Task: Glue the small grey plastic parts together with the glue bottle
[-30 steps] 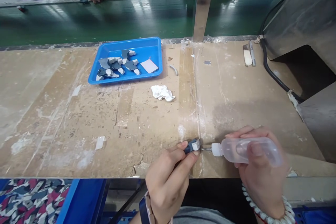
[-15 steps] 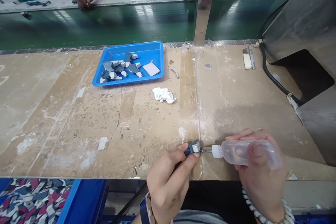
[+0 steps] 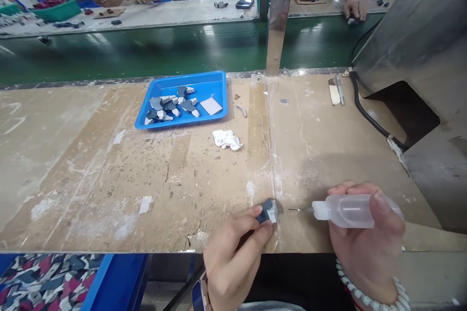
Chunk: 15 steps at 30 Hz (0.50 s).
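Observation:
Between thumb and fingers, my left hand [image 3: 237, 248] pinches a small dark grey-blue and white plastic piece [image 3: 267, 211] over the near part of the table. My right hand [image 3: 368, 233] is wrapped round a clear squeeze bottle [image 3: 352, 210] with a white cap and a thin metal needle tip. The bottle lies sideways, its needle pointing left at the piece, with a gap between them. Farther back, a blue tray [image 3: 182, 125] holds several similar grey and white pieces and a pale pink flat block [image 3: 211, 106].
A crumpled white wad [image 3: 226, 140] lies in front of the tray. A cutter-like tool [image 3: 340, 90] is near a black cable [image 3: 372, 124] and a metal housing [image 3: 430, 58]. Below left is a blue bin [image 3: 105, 277] of parts. Co-workers sit beyond the green belt [image 3: 146, 51].
My right hand has drawn the bottle to the right, so its needle has come away from the piece. The piece has turned slightly in my left hand. The camera view has tilted up.

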Each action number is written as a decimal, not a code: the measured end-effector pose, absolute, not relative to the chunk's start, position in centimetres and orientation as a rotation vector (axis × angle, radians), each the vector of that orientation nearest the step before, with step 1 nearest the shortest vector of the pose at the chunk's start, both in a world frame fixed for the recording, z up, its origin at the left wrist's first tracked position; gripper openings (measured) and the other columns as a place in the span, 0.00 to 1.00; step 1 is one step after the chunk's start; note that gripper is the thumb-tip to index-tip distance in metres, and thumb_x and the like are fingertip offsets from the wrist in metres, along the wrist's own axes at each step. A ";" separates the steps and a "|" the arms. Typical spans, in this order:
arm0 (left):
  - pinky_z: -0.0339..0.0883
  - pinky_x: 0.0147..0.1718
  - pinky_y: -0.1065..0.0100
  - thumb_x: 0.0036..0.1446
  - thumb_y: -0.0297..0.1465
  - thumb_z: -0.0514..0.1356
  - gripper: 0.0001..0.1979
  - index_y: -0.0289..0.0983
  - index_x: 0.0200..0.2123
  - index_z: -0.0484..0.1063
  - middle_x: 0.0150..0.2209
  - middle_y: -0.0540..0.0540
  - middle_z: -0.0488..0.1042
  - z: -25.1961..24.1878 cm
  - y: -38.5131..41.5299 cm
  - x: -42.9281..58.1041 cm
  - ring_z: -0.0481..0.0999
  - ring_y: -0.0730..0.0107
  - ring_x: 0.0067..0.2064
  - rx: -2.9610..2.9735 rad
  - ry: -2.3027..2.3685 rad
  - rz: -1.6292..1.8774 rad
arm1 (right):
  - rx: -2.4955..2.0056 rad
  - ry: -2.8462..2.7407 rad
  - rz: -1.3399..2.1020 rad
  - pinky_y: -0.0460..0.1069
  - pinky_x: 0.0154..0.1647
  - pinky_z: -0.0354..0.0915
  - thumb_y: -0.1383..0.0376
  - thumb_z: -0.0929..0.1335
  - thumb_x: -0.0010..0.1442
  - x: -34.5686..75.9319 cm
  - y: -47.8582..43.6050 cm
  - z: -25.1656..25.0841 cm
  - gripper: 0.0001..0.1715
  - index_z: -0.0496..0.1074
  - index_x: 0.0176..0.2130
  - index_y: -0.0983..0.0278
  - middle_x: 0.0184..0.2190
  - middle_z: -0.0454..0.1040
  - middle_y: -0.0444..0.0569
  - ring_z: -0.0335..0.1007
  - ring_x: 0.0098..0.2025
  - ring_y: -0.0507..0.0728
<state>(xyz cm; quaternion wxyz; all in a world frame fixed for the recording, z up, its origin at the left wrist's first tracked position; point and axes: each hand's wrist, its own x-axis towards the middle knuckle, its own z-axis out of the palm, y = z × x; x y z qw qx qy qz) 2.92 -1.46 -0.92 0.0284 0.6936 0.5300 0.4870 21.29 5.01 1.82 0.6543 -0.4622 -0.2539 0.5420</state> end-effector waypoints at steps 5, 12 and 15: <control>0.79 0.47 0.70 0.57 0.14 0.63 0.09 0.33 0.35 0.77 0.36 0.47 0.75 0.9 -1.3 2.5 0.81 0.68 0.45 2.230 1.402 1.362 | -1.017 -0.488 1.236 0.43 0.22 0.68 0.54 0.76 0.50 21.2 5.2 2.0 0.14 0.73 0.27 0.60 0.28 0.74 0.47 0.71 0.31 0.54; 0.78 0.51 0.66 0.62 0.22 0.64 0.10 0.33 0.46 0.78 0.45 0.42 0.80 2.7 -0.4 2.1 0.80 0.65 0.50 2.344 1.454 1.131 | -0.970 -0.523 1.271 0.41 0.19 0.64 0.51 0.75 0.55 20.7 5.1 2.2 0.18 0.73 0.36 0.61 0.35 0.80 0.46 0.68 0.23 0.48; 0.82 0.46 0.63 0.65 0.26 0.62 0.06 0.34 0.44 0.78 0.43 0.45 0.83 4.0 0.6 1.9 0.83 0.63 0.46 2.508 1.429 0.969 | -0.934 -0.545 1.296 0.43 0.19 0.66 0.49 0.75 0.56 20.7 5.1 2.3 0.20 0.74 0.39 0.62 0.42 0.82 0.51 0.69 0.22 0.48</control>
